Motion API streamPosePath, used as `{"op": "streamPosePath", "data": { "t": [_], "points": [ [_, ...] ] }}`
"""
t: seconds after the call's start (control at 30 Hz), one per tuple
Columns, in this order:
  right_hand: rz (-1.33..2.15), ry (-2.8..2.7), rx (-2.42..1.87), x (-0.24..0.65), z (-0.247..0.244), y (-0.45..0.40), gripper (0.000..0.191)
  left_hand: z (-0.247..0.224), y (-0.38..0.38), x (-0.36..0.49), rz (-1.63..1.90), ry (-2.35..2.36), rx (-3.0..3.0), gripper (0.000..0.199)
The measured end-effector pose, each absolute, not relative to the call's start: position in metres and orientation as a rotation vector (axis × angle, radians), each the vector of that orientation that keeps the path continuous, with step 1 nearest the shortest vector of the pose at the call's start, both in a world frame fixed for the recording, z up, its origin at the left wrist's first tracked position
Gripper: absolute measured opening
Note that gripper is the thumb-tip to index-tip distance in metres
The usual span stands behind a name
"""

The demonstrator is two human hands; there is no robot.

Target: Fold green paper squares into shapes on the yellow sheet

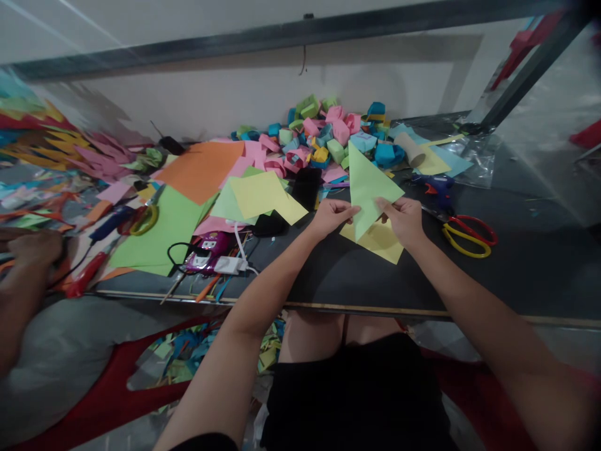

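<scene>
Head view: dark tabletop (530,269), pale wall (253,94) behind, left hand (328,216) and right hand (406,216), fingers (386,205) tight on green paper (369,178).

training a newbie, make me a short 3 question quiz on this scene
1. True or false: only the right hand touches the pale green paper.
2. What colour are the scissor handles to the right of that hand? a) blue b) red and yellow c) white
3. Fill in: the sheet on the table, partly hidden behind the pale green paper, is ____.
Key: 1 false, the left hand touches it too; 2 b; 3 yellow.
</scene>
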State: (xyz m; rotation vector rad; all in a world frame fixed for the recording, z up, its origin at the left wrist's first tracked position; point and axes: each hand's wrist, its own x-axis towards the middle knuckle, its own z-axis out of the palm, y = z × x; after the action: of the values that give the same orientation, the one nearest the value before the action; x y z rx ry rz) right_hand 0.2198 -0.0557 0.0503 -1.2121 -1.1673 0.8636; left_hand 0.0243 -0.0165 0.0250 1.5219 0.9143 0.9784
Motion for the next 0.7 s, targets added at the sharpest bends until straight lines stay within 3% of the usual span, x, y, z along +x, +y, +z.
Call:
{"op": "streamPosePath", "data": {
  "t": [0.33, 0.7],
  "points": [
    [0.861, -1.181, -1.215, 0.2206, 0.0489, -0.0561, 0.053, 0.0316, -0.0197, 0.0253, 0.984, 0.922, 1.490, 0.050],
    [0.910, -1.161, -1.191, 0.2190, 0.0512, -0.0566, 0.044, 0.0252, -0.0161, 0.0243, 1.009, 0.937, 1.487, 0.041]
  ]
}}
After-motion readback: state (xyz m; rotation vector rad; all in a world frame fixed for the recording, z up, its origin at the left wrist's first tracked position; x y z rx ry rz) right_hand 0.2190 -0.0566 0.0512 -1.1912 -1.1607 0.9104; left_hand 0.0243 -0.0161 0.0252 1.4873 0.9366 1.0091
